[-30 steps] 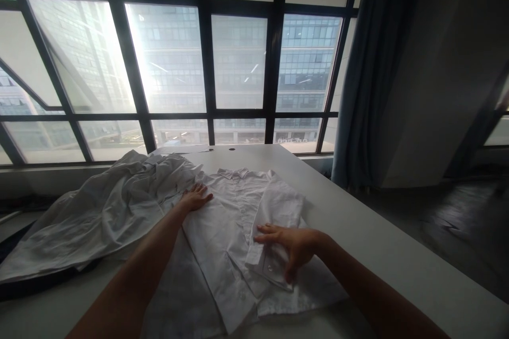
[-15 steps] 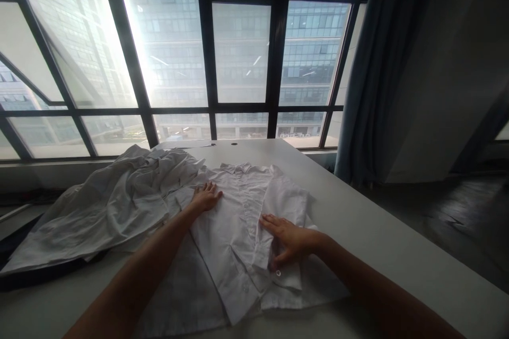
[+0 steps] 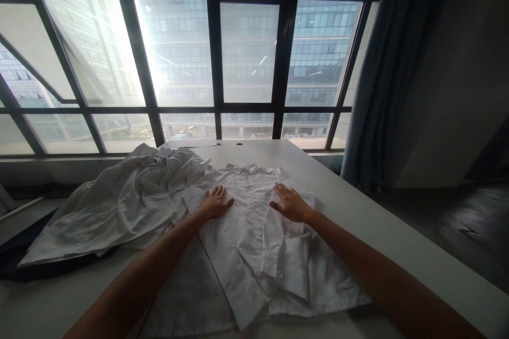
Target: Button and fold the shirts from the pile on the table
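Note:
A white button-up shirt [image 3: 246,233] lies spread on the table in front of me, its collar pointing away and its hem towards me. Both sleeves are laid inward over the front, and a cuff with a button [image 3: 280,274] shows near the hem on the right. My left hand [image 3: 216,202] rests flat on the left side of the shirt, fingers spread. On the right side, my right hand [image 3: 291,203] lies open on the folded sleeve below the shoulder. Neither hand grips the cloth.
A crumpled heap of white cloth [image 3: 119,201] lies left of the shirt, partly over something dark blue [image 3: 40,270]. The white table [image 3: 382,254] reaches towards tall windows. A blue curtain [image 3: 369,116] hangs beyond its right edge.
My right hand has moved up the folded sleeve from near the cuff towards the shoulder, uncovering the cuff. My left hand stays on the shirt's left side. The view has shifted slightly left.

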Demonstrator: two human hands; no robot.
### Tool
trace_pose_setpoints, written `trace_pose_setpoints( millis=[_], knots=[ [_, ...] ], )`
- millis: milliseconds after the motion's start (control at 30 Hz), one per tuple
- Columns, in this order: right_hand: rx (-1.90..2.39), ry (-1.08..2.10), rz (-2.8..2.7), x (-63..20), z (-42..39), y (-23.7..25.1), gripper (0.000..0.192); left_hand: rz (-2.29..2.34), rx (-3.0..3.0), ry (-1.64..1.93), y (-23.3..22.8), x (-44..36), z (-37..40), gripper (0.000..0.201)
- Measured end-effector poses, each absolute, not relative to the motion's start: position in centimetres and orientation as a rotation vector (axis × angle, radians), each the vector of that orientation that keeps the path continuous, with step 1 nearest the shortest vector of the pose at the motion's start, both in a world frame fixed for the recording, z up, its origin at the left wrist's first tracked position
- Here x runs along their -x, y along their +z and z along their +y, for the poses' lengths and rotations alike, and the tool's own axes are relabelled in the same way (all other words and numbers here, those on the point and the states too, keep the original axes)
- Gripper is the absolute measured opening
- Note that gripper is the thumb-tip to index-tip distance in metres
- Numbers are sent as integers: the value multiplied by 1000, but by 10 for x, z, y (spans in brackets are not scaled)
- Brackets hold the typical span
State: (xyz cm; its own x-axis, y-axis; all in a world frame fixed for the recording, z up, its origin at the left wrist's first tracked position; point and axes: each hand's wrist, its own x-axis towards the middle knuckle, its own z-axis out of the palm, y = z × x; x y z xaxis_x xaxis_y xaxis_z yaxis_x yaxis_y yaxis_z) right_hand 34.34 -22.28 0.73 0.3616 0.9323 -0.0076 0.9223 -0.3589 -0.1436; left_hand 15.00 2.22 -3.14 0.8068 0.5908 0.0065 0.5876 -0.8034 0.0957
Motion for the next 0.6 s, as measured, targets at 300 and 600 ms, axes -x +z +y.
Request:
trace_pose_setpoints(
  millis=[300,600],
  knots=[
    [2591,193,-1638,-371,-203,-11,87,1020,-2901,223,-21,-146,14,75],
    [2814,223,-1294,-410,-201,-23,79,1021,-2871,54,-30,-138,-4,76]
  ],
)
